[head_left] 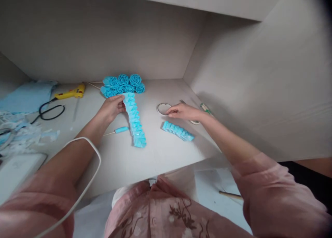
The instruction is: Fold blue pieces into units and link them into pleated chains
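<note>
My left hand (115, 106) pinches the upper end of a long pleated light-blue paper strip (135, 122), which lies slanting down the table. Its fingers are closed on the strip's left edge. Over to the right, my right hand (180, 112) has its fingertips closed at the right rim of a thin white ring that looks like a tape roll (164, 109). Just below that hand rests a shorter pleated blue strip (178, 131). A stick with a blue wrapped end (121, 129) lies left of the long strip. Several blue paper roses (123, 80) are bunched behind the left hand.
A yellow glue gun (71, 92) with a black cord lies at the back left, beside a stack of blue sheets (28, 96) and paper scraps (23, 131). Scissors (195, 122) are partly hidden under my right wrist. A white cable (97, 155) crosses my left forearm.
</note>
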The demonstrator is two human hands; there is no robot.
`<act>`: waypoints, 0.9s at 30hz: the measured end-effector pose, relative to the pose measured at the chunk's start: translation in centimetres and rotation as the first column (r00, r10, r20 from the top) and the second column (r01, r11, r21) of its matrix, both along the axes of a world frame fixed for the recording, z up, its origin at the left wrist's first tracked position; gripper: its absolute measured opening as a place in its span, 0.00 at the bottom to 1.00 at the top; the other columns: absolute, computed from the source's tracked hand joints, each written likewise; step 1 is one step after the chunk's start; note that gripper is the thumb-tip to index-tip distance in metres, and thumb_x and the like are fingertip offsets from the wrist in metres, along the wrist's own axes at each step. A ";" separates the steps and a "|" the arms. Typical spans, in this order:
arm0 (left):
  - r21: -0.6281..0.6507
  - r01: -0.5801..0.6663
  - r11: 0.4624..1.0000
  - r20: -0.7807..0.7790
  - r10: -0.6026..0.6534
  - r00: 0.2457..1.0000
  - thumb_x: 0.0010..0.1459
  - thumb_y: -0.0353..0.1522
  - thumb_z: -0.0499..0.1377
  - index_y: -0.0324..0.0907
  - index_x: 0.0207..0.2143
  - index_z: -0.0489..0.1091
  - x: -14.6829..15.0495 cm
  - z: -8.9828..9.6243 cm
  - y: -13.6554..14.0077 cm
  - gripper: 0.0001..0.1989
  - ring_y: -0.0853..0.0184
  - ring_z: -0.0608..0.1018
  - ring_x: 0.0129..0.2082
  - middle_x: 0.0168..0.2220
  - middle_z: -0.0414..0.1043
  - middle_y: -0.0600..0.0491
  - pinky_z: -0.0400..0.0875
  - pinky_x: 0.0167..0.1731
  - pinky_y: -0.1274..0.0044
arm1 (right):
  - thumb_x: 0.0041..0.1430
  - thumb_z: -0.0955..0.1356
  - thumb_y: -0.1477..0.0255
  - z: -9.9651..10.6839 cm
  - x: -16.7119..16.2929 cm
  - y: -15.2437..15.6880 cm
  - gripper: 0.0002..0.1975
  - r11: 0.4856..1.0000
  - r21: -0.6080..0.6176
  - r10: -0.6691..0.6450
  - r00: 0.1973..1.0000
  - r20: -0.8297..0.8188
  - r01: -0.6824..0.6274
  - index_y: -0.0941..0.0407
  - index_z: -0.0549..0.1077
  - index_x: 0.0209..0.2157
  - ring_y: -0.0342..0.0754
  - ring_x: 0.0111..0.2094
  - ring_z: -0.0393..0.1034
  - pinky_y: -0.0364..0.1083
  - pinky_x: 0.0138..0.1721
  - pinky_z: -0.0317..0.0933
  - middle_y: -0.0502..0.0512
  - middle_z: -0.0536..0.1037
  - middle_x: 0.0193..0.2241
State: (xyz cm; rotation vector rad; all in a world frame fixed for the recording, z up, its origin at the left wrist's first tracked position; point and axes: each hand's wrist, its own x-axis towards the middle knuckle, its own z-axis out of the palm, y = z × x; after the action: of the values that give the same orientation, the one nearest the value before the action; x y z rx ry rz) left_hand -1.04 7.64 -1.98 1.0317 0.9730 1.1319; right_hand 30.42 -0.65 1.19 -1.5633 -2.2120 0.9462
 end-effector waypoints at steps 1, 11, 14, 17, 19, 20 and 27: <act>0.001 0.002 1.000 0.002 -0.002 1.000 0.52 0.31 0.62 0.37 0.32 0.69 0.0 -0.2 0.2 0.06 0.69 0.75 0.23 0.25 0.73 0.53 0.72 0.26 0.76 | 0.56 0.68 0.67 -0.2 0.2 -0.6 0.15 0.999 -0.029 0.027 1.000 0.012 -0.027 0.56 0.78 0.43 0.47 0.41 0.73 0.44 0.41 0.61 0.55 0.81 0.42; 0.031 0.096 0.995 0.011 -0.096 0.995 0.49 0.36 0.66 0.37 0.32 0.69 -0.4 -1.4 -0.7 0.13 0.68 0.75 0.25 0.26 0.72 0.52 0.73 0.28 0.75 | 0.58 0.65 0.73 0.6 -3.4 -1.5 0.10 0.994 0.049 0.092 0.979 0.181 -0.103 0.57 0.78 0.37 0.43 0.32 0.69 0.42 0.33 0.55 0.51 0.80 0.32; 0.041 0.100 0.994 0.009 -0.100 0.995 0.48 0.38 0.67 0.36 0.32 0.70 -0.6 -1.3 -0.9 0.15 0.68 0.75 0.25 0.26 0.73 0.52 0.72 0.28 0.75 | 0.60 0.65 0.70 0.6 -3.0 -1.1 0.14 0.988 0.012 0.147 0.973 0.176 -0.151 0.56 0.78 0.44 0.46 0.39 0.72 0.42 0.38 0.58 0.55 0.81 0.41; 0.048 0.098 0.994 0.017 -0.099 0.995 0.47 0.38 0.67 0.36 0.32 0.70 -0.6 -1.1 -1.0 0.16 0.68 0.75 0.25 0.26 0.73 0.52 0.72 0.29 0.75 | 0.60 0.65 0.69 0.4 -1.9 -1.0 0.15 0.985 -0.033 0.173 0.967 0.185 -0.170 0.55 0.77 0.46 0.47 0.43 0.73 0.43 0.42 0.59 0.55 0.80 0.46; 0.044 0.092 0.995 0.026 -0.093 0.995 0.46 0.38 0.68 0.36 0.32 0.70 -0.5 -1.1 -1.0 0.16 0.67 0.75 0.25 0.26 0.73 0.52 0.72 0.29 0.74 | 0.59 0.65 0.70 0.3 -1.4 -1.2 0.14 0.985 -0.044 0.170 0.965 0.198 -0.165 0.55 0.78 0.44 0.47 0.41 0.73 0.43 0.41 0.59 0.54 0.81 0.43; 0.041 0.090 0.995 0.030 -0.091 0.995 0.46 0.38 0.68 0.36 0.32 0.70 -0.5 -1.1 -1.0 0.16 0.67 0.76 0.25 0.26 0.73 0.52 0.72 0.29 0.74 | 0.58 0.65 0.70 0.2 -1.3 -1.3 0.12 0.986 -0.043 0.164 0.965 0.205 -0.159 0.55 0.78 0.41 0.46 0.39 0.73 0.43 0.39 0.59 0.53 0.81 0.41; 0.040 0.109 0.993 0.032 -0.110 0.993 0.46 0.39 0.68 0.36 0.33 0.70 -0.4 -1.3 -1.0 0.17 0.67 0.76 0.25 0.26 0.74 0.52 0.72 0.30 0.74 | 0.56 0.65 0.71 0.5 -3.6 -0.9 0.08 0.996 0.019 0.090 0.990 0.112 -0.093 0.56 0.77 0.32 0.43 0.30 0.69 0.42 0.33 0.56 0.51 0.78 0.29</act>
State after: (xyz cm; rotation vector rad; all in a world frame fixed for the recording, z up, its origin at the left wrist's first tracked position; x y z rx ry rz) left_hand -1.42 6.61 -3.25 1.0802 0.8606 1.0769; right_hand 26.80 -1.55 1.64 -1.5507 -2.3805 0.8728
